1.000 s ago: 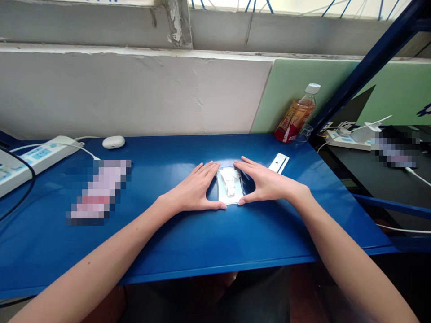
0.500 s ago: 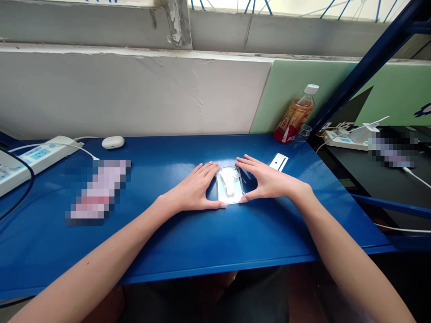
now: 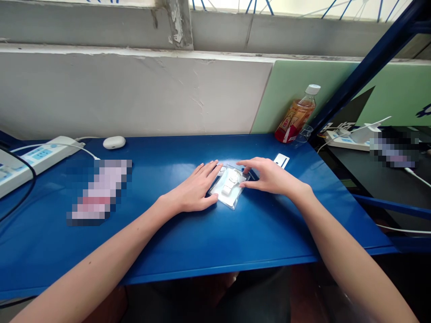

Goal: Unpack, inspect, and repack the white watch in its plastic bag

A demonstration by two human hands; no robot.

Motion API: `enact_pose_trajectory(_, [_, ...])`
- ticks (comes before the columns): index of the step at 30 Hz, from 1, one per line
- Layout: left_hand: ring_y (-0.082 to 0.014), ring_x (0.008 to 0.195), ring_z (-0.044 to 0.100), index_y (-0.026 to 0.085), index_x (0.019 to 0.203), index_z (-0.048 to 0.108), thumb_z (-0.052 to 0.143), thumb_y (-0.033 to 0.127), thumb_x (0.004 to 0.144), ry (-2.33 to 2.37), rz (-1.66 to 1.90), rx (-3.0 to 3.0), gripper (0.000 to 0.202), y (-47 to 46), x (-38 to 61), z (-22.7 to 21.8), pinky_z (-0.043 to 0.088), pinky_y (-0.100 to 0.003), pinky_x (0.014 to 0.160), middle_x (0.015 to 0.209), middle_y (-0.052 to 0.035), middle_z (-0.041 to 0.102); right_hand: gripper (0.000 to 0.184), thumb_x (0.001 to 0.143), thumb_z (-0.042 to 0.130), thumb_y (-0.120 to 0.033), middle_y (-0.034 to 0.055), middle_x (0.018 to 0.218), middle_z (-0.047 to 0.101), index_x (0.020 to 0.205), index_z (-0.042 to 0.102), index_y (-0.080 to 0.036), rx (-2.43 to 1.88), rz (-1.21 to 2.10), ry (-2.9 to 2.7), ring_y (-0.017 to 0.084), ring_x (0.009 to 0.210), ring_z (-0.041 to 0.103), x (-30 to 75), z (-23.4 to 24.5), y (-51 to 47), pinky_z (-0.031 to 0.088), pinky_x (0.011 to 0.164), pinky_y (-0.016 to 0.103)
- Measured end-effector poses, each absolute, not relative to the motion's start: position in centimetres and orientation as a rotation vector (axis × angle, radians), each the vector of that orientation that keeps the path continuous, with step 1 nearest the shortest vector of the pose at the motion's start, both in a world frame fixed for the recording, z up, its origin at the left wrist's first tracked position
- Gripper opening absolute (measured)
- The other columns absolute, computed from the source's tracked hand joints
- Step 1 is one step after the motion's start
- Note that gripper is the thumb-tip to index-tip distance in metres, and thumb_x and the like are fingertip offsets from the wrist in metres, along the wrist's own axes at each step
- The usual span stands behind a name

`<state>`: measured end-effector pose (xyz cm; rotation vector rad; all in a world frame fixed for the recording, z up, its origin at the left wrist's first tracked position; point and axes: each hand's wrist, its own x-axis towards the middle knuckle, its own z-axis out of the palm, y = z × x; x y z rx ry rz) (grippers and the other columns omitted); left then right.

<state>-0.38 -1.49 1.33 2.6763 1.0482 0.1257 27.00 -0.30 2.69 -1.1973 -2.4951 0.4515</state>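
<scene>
A clear plastic packet (image 3: 222, 199) with a white item inside lies on the blue desk, turned at a slant. The kind of item cannot be made out. Along the packet's left edge, my left hand (image 3: 198, 187) rests palm down with fingers stretched out and thumb apart; it holds nothing. At the right side, my right hand (image 3: 269, 175) is curved, its thumb tip at the packet's edge and its fingers at the upper right corner. A gap shows between that thumb and the fingers. Behind my right hand, a white card-like piece (image 3: 281, 160) is partly hidden.
A phone (image 3: 101, 190), blurred out, lies at the left on a white cable. Behind it are a power strip (image 3: 43, 154) and a white earphone case (image 3: 114, 142). A drink bottle (image 3: 296, 116) leans at the back right beside a slanted blue bar (image 3: 363, 63).
The packet has turned from nearly straight to a slant, its lower end toward me. My right hand's fingers have curled in more, and my left thumb has shifted slightly left.
</scene>
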Motion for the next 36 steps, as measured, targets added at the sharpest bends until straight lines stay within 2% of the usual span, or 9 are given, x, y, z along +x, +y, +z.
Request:
enact_pose_trajectory(2, [-0.0342,0.151,0.021,0.006,0.156,0.023,0.044,0.028,0.093,1.065,0.209,2.674,0.07,-1.4,-0.4,1.2,0.023,-0.052,0.121,0.163,-0.021,0.023,0.061,0.08,0.077,-0.044,0.0069,0.091,0.074,0.134,0.061,-0.018,-1.204,0.427,-2.498,0.028,0.089,0.066,26.9,2.6,-0.2,0.051,0.084,0.041])
enact_pose_trajectory(6, [-0.0313,0.144,0.037,0.005,0.145,0.043,0.036,0.021,0.096,1.134,0.368,2.684,0.052,-0.9,-0.6,0.7,0.035,-0.047,0.117,0.154,-0.0217,0.04,0.053,0.081,0.077,-0.043,0.0039,0.076,0.073,0.126,0.067,-0.017,-1.182,0.419,-2.525,0.025,0.082,0.066,26.1,2.6,-0.5,0.047,0.085,0.038])
enact_pose_trajectory(8, [-0.031,0.141,0.041,0.005,0.14,0.05,0.035,0.026,0.1,1.145,0.408,2.69,0.048,-0.8,-0.7,0.6,0.037,-0.047,0.115,0.15,-0.0218,0.046,0.051,0.082,0.076,-0.043,0.0043,0.075,0.073,0.124,0.068,-0.015,-1.189,0.438,-2.544,0.025,0.079,0.066,25.8,2.7,-0.8,0.047,0.082,0.037])
enact_pose_trajectory(10, [-0.0322,0.141,0.042,0.006,0.138,0.052,0.04,0.037,0.102,1.121,0.42,2.7,0.05,-0.7,-0.8,0.6,0.037,-0.048,0.115,0.148,-0.0216,0.048,0.052,0.083,0.074,-0.044,0.0047,0.077,0.073,0.126,0.067,-0.016,-1.212,0.454,-2.564,0.025,0.077,0.066,25.7,3.0,-0.9,0.047,0.077,0.036])
enact_pose_trajectory(14, [-0.0359,0.141,0.04,0.008,0.141,0.051,0.054,0.058,0.095,1.063,0.402,2.709,0.068,-0.7,-0.9,0.5,0.037,-0.051,0.114,0.148,-0.0219,0.048,0.064,0.079,0.076,-0.051,0.0079,0.093,0.071,0.133,0.063,-0.019,-1.254,0.484,-2.572,0.028,0.089,0.065,26.6,3.8,-0.9,0.048,0.078,0.037])
enact_pose_trajectory(21, [-0.0366,0.144,0.037,0.011,0.141,0.051,0.062,0.063,0.088,1.091,0.399,2.644,0.075,-0.5,-0.9,0.3,0.036,-0.053,0.115,0.149,-0.0205,0.048,0.07,0.072,0.08,-0.055,0.0117,0.12,0.064,0.133,0.064,-0.023,-1.291,0.609,-2.514,0.032,0.113,0.062,27.3,3.7,-0.7,0.051,0.095,0.043])
enact_pose_trajectory(26, [-0.0382,0.144,0.036,0.013,0.141,0.053,0.066,0.065,0.084,1.109,0.409,2.604,0.077,-0.4,-0.7,0.2,0.036,-0.054,0.114,0.149,-0.0203,0.049,0.07,0.071,0.082,-0.052,0.0141,0.142,0.058,0.132,0.066,-0.022,-1.275,0.572,-2.52,0.037,0.136,0.048,27.2,3.1,-0.5,0.042,0.111,0.051])
enact_pose_trajectory(30, [-0.0382,0.143,0.037,0.014,0.141,0.053,0.065,0.066,0.084,1.105,0.406,2.595,0.078,-0.4,-0.7,0.3,0.036,-0.054,0.114,0.148,-0.0195,0.049,0.071,0.072,0.081,-0.052,0.0148,0.143,0.059,0.132,0.065,-0.018,-1.273,0.568,-2.571,0.038,0.143,0.04,27.2,2.9,-0.3,0.039,0.115,0.053])
enact_pose_trajectory(36, [-0.0365,0.144,0.038,0.01,0.148,0.045,0.06,0.072,0.084,1.1,0.272,2.662,0.09,-0.4,-1.2,1.0,0.035,-0.049,0.116,0.154,-0.0205,0.043,0.075,0.074,0.078,-0.056,0.0166,0.142,0.058,0.135,0.062,-0.016,-1.296,0.57,-2.574,0.037,0.141,0.042,27.2,3.2,-0.5,0.039,0.115,0.052])
